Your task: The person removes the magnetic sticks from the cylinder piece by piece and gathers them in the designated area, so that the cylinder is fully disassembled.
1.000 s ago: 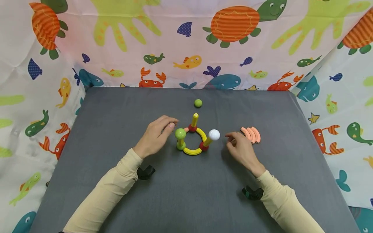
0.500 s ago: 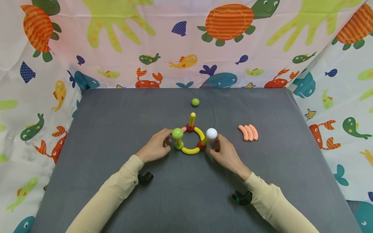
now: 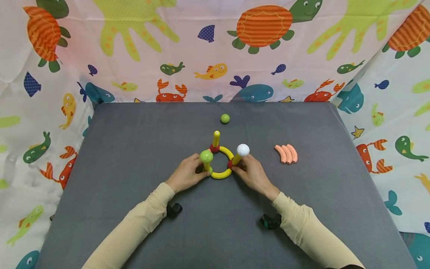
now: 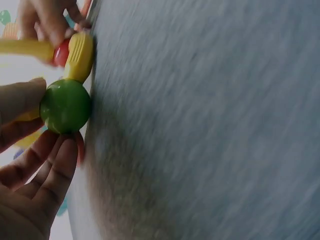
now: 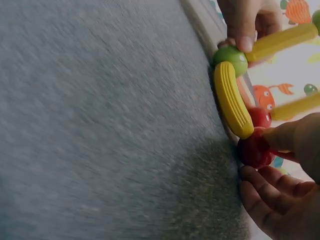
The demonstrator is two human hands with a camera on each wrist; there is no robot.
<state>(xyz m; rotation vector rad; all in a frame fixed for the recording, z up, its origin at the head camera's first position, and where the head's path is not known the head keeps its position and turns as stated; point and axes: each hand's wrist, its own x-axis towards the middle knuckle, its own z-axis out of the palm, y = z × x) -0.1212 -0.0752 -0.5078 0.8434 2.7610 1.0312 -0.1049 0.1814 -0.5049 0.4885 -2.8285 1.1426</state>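
A ring of curved magnetic rods and balls lies mid-table, with yellow curved rods [image 3: 220, 175] at its front and right. Three yellow sticks rise from its balls; the left one bears a green top ball [image 3: 206, 156], the right one a white ball [image 3: 243, 150]. The far stick [image 3: 216, 139] is bare on top, above a red ball [image 3: 214, 148]. My left hand [image 3: 186, 175] pinches the green base ball [image 4: 66, 106] between thumb and fingers. On the opposite side, my right hand [image 3: 255, 175] holds the right red base ball [image 5: 255, 149]. The ring's left side is mostly hidden.
Several pink curved rods [image 3: 286, 154] lie side by side to the right of the ring. A loose green ball [image 3: 225, 118] sits behind it. A patterned cloth [image 3: 215, 48] hangs along the grey table's [image 3: 147, 127] back and sides.
Both hands have closed in on the ring, the right one coming from beside the pink rods. They now grip its base balls, and the far stick has shifted slightly left.
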